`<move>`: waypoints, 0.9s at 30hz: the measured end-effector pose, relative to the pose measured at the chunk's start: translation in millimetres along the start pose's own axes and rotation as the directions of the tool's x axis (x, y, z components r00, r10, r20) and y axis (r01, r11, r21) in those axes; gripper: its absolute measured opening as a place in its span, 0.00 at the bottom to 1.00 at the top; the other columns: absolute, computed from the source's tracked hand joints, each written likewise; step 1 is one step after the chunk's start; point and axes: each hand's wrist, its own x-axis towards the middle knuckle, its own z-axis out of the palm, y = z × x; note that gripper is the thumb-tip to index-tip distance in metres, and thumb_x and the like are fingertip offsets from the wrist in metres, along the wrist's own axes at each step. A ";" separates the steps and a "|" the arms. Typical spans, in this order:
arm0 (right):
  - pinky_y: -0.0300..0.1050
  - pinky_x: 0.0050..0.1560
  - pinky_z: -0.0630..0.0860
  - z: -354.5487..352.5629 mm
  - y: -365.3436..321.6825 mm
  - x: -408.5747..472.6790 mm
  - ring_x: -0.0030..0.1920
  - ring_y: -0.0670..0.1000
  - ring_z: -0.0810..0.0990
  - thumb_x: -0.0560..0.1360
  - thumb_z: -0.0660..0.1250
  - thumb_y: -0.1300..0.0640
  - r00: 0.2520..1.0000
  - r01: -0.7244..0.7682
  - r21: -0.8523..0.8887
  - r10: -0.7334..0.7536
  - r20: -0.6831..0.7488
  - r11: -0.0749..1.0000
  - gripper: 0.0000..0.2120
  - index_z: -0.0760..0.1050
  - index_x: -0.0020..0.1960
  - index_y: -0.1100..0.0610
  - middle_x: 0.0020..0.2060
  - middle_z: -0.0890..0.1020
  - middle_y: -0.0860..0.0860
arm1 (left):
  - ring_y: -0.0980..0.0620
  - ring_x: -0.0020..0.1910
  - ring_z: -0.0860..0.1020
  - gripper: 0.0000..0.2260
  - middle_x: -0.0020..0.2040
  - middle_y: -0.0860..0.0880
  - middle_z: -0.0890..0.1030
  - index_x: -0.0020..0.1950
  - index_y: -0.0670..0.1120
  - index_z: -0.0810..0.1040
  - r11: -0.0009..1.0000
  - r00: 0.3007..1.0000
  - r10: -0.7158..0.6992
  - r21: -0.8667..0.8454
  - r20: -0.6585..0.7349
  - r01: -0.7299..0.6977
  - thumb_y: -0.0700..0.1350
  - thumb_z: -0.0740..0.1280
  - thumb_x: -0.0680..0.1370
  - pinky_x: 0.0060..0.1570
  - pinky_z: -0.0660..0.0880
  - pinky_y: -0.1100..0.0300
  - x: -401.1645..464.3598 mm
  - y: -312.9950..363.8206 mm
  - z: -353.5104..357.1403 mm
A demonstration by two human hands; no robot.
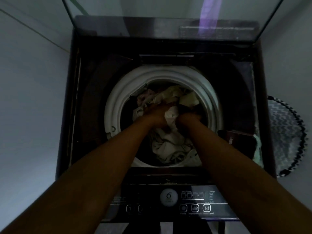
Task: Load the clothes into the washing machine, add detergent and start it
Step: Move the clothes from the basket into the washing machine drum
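A dark top-loading washing machine (pixel 84 105) stands open below me, its glass lid (pixel 168 17) raised at the back. A white ring (pixel 118 98) frames the drum, which holds a heap of pale and dark clothes (pixel 168 146). Both my arms reach down into the drum. My left hand (pixel 155 114) lies on the heap with its fingers sunk in the cloth. My right hand (pixel 189 117) is beside it, curled into the clothes. A white piece of cloth (pixel 171 114) bulges between the two hands. The light is dim and the fingers are hard to make out.
The control panel (pixel 168 203) with a round dial and several buttons runs along the machine's near edge. A round patterned laundry basket (pixel 287 135) sits on the floor to the right. A dark item (pixel 236 141) lies on the machine's right top edge. White walls close in on the left.
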 end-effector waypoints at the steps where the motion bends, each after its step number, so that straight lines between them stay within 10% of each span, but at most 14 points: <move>1: 0.60 0.71 0.61 -11.5 -1.0 -8.5 0.76 0.64 0.54 0.79 0.59 0.41 0.997 -0.019 -0.027 0.017 -0.076 0.999 0.39 0.45 0.79 0.59 0.77 0.52 0.62 | 0.45 0.72 0.68 0.42 0.75 0.47 0.66 0.78 0.52 0.59 0.991 0.999 0.039 -0.125 -0.008 -0.040 0.50 0.78 0.69 0.71 0.67 0.51 -5.5 -0.4 -6.7; 6: 0.57 0.66 0.69 -29.5 -10.9 -19.7 0.64 0.62 0.72 0.79 0.60 0.51 0.813 0.269 0.153 -0.139 -0.565 0.951 0.22 0.69 0.69 0.62 0.66 0.72 0.63 | 0.59 0.66 0.69 0.41 0.68 0.56 0.70 0.76 0.49 0.63 0.844 0.968 0.141 -0.486 -0.208 -0.227 0.37 0.79 0.68 0.61 0.69 0.70 -40.8 -9.4 -24.3; 9: 0.53 0.71 0.60 -19.4 -16.3 -24.2 0.72 0.60 0.65 0.82 0.54 0.47 0.875 0.441 0.450 -0.260 -0.409 0.776 0.26 0.59 0.76 0.57 0.74 0.64 0.58 | 0.49 0.69 0.69 0.39 0.71 0.47 0.72 0.73 0.48 0.70 0.953 0.873 0.154 -0.162 -0.463 -0.255 0.47 0.81 0.65 0.69 0.66 0.56 -47.3 -13.1 -10.6; 12: 0.45 0.73 0.55 -11.5 -14.2 -15.6 0.77 0.56 0.55 0.85 0.51 0.52 0.904 0.428 0.644 -0.306 -0.299 0.634 0.27 0.48 0.79 0.60 0.78 0.54 0.58 | 0.45 0.75 0.63 0.44 0.76 0.46 0.66 0.78 0.50 0.63 0.988 0.926 0.148 0.086 -0.346 -0.126 0.58 0.77 0.65 0.72 0.63 0.49 -34.5 -16.0 14.1; 16: 0.49 0.74 0.56 -17.5 -0.1 7.6 0.76 0.57 0.56 0.84 0.51 0.45 0.937 0.339 0.701 -0.290 -0.194 0.628 0.29 0.48 0.79 0.55 0.78 0.54 0.56 | 0.45 0.76 0.61 0.40 0.77 0.44 0.64 0.78 0.46 0.63 0.984 0.930 0.162 -0.023 -0.329 -0.179 0.56 0.74 0.70 0.74 0.61 0.49 -27.2 -4.3 23.0; 21: 0.55 0.74 0.57 -20.1 10.6 26.7 0.76 0.59 0.58 0.79 0.49 0.34 0.935 0.343 0.522 -0.229 -0.271 0.781 0.34 0.51 0.79 0.52 0.78 0.56 0.56 | 0.44 0.72 0.66 0.30 0.72 0.42 0.68 0.73 0.44 0.70 0.938 0.877 0.105 -0.247 -0.469 -0.244 0.43 0.73 0.72 0.72 0.62 0.54 -40.4 2.2 9.7; 27: 0.51 0.50 0.77 -6.4 8.7 2.6 0.55 0.60 0.79 0.80 0.56 0.56 0.728 0.397 0.034 -0.293 -0.620 0.917 0.15 0.76 0.60 0.60 0.58 0.79 0.60 | 0.44 0.69 0.67 0.23 0.69 0.43 0.70 0.69 0.47 0.74 0.973 0.832 0.020 -0.181 -0.554 -0.144 0.44 0.71 0.74 0.68 0.65 0.55 -63.0 9.6 3.3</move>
